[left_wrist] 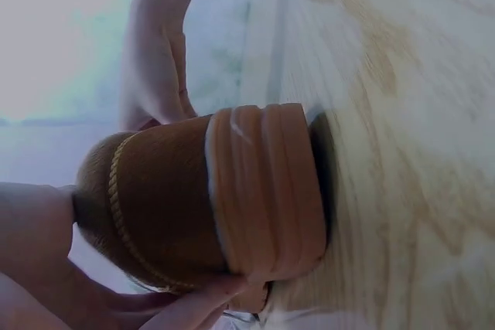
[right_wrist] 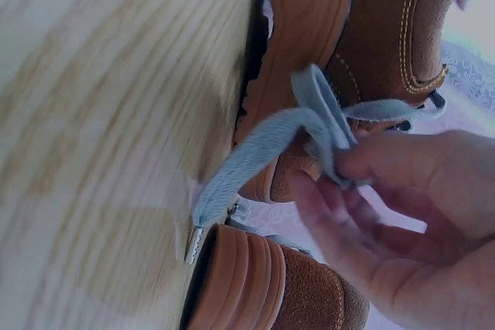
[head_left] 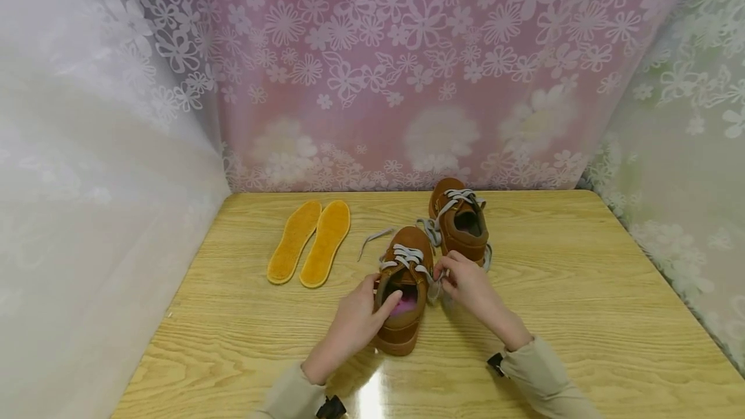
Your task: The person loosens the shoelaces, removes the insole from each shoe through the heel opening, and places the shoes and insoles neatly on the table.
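A brown lace-up shoe [head_left: 401,336] stands upright on the table, toe pointing away, with pink showing inside its opening. My left hand [head_left: 355,315] grips its collar from the left, thumb over the edge into the opening and fingers along the outer side. At the shoe's right side, my right hand [head_left: 473,286] pinches a flat grey shoelace [right_wrist: 259,152] between thumb and fingertips. The lace is folded in a loop there, and its tipped end hangs toward the tabletop. The heel and thick ribbed sole [left_wrist: 267,191] face the left wrist view.
Behind and to the right is the matching brown shoe [head_left: 447,187], loosely laced. Two yellow insoles [head_left: 295,243] lie side by side on the left of the wooden table [head_left: 570,264]. A loose lace end [head_left: 377,235] rests beside the near shoe. Floral curtains [head_left: 372,83] enclose the table.
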### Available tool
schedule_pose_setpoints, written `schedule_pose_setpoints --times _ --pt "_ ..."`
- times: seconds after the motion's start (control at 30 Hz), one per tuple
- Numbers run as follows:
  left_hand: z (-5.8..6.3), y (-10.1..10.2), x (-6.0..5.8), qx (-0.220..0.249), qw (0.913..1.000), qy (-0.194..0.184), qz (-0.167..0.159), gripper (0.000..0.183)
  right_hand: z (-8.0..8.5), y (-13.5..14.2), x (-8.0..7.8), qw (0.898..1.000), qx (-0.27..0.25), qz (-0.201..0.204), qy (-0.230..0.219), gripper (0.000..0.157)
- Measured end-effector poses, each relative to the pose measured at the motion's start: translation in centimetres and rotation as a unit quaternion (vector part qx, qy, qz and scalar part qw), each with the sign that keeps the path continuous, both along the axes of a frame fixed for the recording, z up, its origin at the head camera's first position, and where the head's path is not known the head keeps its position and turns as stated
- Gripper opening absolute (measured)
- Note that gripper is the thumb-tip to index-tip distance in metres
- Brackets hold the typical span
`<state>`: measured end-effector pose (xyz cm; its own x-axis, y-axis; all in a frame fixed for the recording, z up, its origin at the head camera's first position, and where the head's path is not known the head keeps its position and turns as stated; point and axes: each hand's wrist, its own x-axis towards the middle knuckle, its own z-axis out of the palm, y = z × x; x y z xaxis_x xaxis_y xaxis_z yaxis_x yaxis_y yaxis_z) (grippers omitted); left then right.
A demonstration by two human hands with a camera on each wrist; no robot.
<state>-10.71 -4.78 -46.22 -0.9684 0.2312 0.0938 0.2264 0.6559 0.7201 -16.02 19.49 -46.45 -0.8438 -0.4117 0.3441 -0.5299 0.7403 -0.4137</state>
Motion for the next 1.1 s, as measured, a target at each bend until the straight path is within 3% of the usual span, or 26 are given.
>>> schedule_pose_setpoints --times 0.13,0.33,0.53,0.7,0.8,0.93,1.1 --pt "0.6 -0.7 -0.6 -0.023 0.9993 -0.008 -0.027 0.055 0.1 0.1 -0.2 0.999 -0.033 -0.026 0.034 0.023" --pt "1.5 -2.5 -4.0 -0.084 0.9949 0.049 -0.028 0.016 0.4 0.1 -0.3 0.996 -0.072 -0.049 0.026 0.024" --pt "0.1 -2.0 -6.9 -0.117 0.9918 0.014 -0.048 0.029 0.2 0.0 -0.2 0.994 -0.103 -0.043 0.023 0.020" --pt "-1.6 -1.6 -8.3 -0.104 0.9936 -0.008 -0.044 0.022 -0.1 -0.6 -0.1 0.994 -0.106 -0.029 0.013 0.020" --pt "-2.0 -1.7 -8.7 -0.092 0.9954 0.003 -0.026 0.016 -0.2 -0.8 -0.1 0.993 -0.114 -0.027 0.006 0.019" --pt "-2.0 -2.0 -9.0 -0.075 0.9970 0.020 0.001 0.023 -0.3 -0.9 0.0 0.993 -0.117 -0.030 0.002 0.020" --pt "-1.4 -2.8 -9.0 -0.023 0.9996 0.000 0.014 0.031 -0.3 -0.6 0.0 0.992 -0.121 -0.027 0.009 0.021"
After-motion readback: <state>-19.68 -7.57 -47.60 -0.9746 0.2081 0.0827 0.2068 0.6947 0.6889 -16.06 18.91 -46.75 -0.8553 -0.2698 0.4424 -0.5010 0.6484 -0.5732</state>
